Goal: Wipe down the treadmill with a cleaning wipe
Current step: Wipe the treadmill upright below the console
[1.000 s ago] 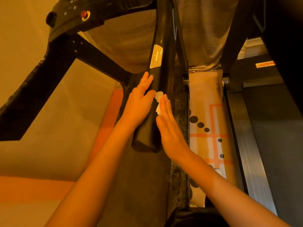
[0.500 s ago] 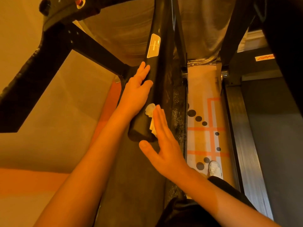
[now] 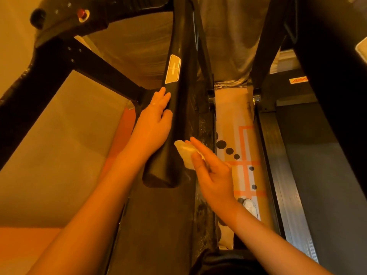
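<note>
Treadmill (image 3: 151,225) fills frame, seen from above; black handrail (image 3: 174,120) runs lengthwise away from person, rounded end nearest. Left hand (image 3: 153,126) lies flat along rail's left flank, fingers (image 3: 163,96) extended, gripping nothing. Right hand (image 3: 213,175), the nearer to rail's end, pins cleaning wipe (image 3: 185,153) against rail's right side under straightened fingers (image 3: 200,147). Likely next stroke follows rail's long axis. Patterned floor (image 3: 246,139) right; second machine beyond; amber light.
</note>
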`<action>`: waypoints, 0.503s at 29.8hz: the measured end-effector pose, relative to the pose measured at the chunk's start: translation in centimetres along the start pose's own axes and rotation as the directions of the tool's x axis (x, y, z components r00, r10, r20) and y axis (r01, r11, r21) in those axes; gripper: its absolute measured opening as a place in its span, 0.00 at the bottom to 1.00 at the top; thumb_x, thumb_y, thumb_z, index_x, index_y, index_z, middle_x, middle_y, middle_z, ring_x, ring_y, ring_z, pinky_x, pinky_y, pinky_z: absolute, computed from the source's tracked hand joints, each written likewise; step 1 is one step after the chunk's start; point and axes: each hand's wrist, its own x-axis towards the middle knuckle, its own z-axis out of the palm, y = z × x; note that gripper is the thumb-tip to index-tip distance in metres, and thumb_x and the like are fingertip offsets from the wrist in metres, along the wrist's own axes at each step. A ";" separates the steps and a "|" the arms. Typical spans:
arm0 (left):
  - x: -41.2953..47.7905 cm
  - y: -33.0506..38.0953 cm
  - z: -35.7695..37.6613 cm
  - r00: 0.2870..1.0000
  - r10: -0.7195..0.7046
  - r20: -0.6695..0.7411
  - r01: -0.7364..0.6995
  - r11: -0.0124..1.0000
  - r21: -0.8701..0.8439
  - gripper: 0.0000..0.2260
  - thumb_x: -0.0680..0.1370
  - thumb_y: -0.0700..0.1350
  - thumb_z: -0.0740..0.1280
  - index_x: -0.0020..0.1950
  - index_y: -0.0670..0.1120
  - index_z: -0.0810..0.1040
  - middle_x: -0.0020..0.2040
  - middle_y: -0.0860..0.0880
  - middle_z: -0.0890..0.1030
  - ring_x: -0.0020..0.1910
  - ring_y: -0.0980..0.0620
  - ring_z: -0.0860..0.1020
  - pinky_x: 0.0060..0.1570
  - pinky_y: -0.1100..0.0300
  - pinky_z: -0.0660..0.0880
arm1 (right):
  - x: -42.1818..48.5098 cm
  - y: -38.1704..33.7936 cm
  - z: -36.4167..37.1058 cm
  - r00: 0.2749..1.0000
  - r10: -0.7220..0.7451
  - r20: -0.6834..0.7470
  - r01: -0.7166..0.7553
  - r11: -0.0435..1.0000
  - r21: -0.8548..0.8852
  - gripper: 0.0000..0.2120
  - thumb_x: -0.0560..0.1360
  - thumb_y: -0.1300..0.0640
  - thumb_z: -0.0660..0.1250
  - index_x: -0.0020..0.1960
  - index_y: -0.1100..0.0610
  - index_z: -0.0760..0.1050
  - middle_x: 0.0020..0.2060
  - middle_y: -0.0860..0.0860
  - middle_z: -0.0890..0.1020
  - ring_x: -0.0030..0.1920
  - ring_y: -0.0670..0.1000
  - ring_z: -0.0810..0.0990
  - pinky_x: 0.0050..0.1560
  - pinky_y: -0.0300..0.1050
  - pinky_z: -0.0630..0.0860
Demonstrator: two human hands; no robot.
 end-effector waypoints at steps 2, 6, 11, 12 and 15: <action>0.7 0.2 -0.1 0.999 0.036 0.005 -0.036 0.999 0.032 0.23 0.85 0.40 0.56 0.81 0.48 0.59 0.82 0.52 0.54 0.81 0.54 0.50 0.75 0.61 0.47 | 2.1 -0.1 -0.5 0.999 -0.003 -0.052 0.003 1.000 -0.002 0.18 0.83 0.57 0.62 0.71 0.43 0.70 0.49 0.38 0.84 0.49 0.48 0.83 0.42 0.47 0.82; 4.0 0.4 -0.2 0.998 0.054 0.023 -0.056 0.995 0.081 0.23 0.85 0.41 0.56 0.81 0.48 0.59 0.82 0.51 0.55 0.81 0.53 0.49 0.80 0.50 0.48 | 6.8 0.1 -1.1 0.993 0.067 -0.099 -0.059 0.995 0.082 0.17 0.82 0.55 0.62 0.70 0.49 0.73 0.56 0.36 0.81 0.56 0.39 0.81 0.48 0.32 0.77; 9.6 0.3 0.0 0.997 0.055 0.058 -0.062 0.990 0.128 0.23 0.86 0.42 0.55 0.81 0.49 0.59 0.82 0.51 0.55 0.80 0.54 0.49 0.78 0.54 0.44 | 13.9 2.2 -1.1 0.983 0.138 -0.124 -0.121 0.983 0.140 0.15 0.83 0.55 0.61 0.69 0.48 0.75 0.59 0.41 0.81 0.60 0.43 0.80 0.47 0.38 0.81; 10.9 0.2 0.0 0.996 0.055 0.069 -0.065 0.987 0.146 0.23 0.86 0.42 0.55 0.81 0.49 0.58 0.82 0.52 0.55 0.80 0.55 0.48 0.77 0.55 0.43 | 15.6 2.7 -1.0 0.981 0.158 -0.116 -0.138 0.977 0.163 0.14 0.84 0.56 0.61 0.68 0.47 0.75 0.59 0.42 0.81 0.60 0.44 0.81 0.46 0.40 0.82; 14.7 0.2 0.0 0.996 0.035 0.082 -0.048 0.984 0.170 0.23 0.86 0.43 0.54 0.81 0.49 0.57 0.82 0.52 0.53 0.80 0.55 0.48 0.77 0.54 0.42 | 20.8 4.7 -0.5 0.968 0.215 -0.127 -0.190 0.964 0.186 0.15 0.84 0.54 0.61 0.69 0.49 0.75 0.60 0.45 0.81 0.60 0.47 0.81 0.44 0.42 0.83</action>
